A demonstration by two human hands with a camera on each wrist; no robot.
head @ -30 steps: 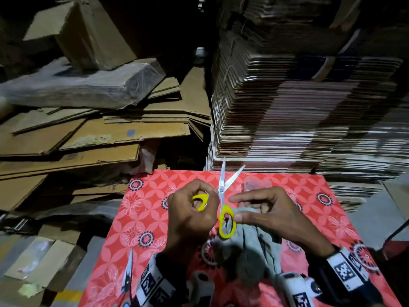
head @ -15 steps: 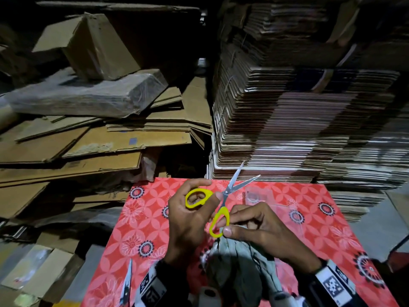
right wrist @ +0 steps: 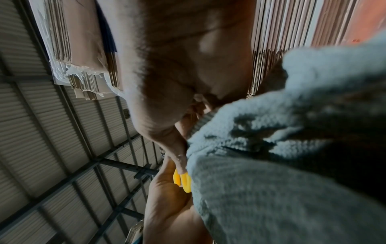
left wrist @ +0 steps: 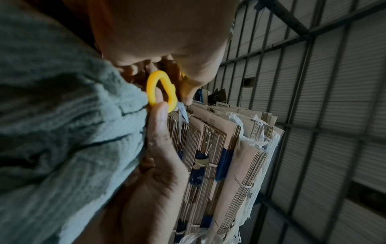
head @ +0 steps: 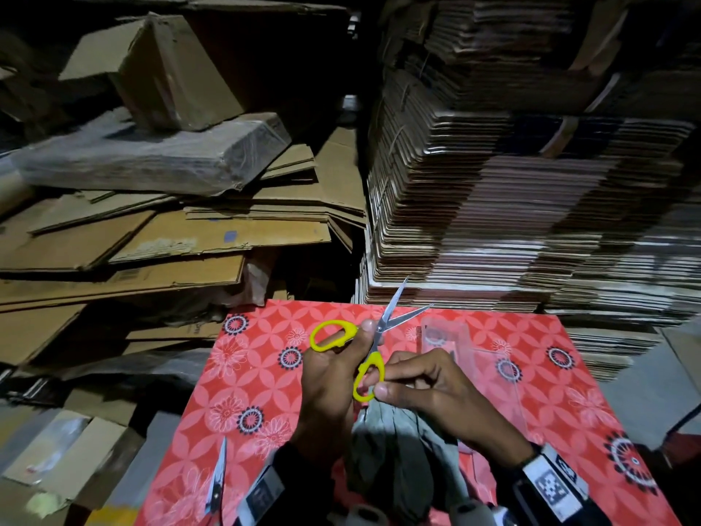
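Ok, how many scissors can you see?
2: yellow-handled pair open between left hand and right hand; second pair shut on the red mat, near-left edge. Others may be hidden.

scissors [head: 373, 347] over tabletop [head: 261, 377] centre, left hand [head: 326, 392] on far loop, right hand [head: 436, 392] on near loop, cloth [head: 390, 446] under them; spare blade [head: 219, 473] near-left, bundled cardboard stack [head: 512, 222] behind far-right, loose sheets [head: 151, 241] far-left

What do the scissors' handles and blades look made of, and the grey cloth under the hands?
On the scissors, the handles are smooth, moulded yellow loops with a dull sheen, likely plastic. The blades are thin, silvery and catch the light, likely polished steel. The grey cloth is soft and folds; the wrist views show a nubby, looped texture, perhaps terry or knit.
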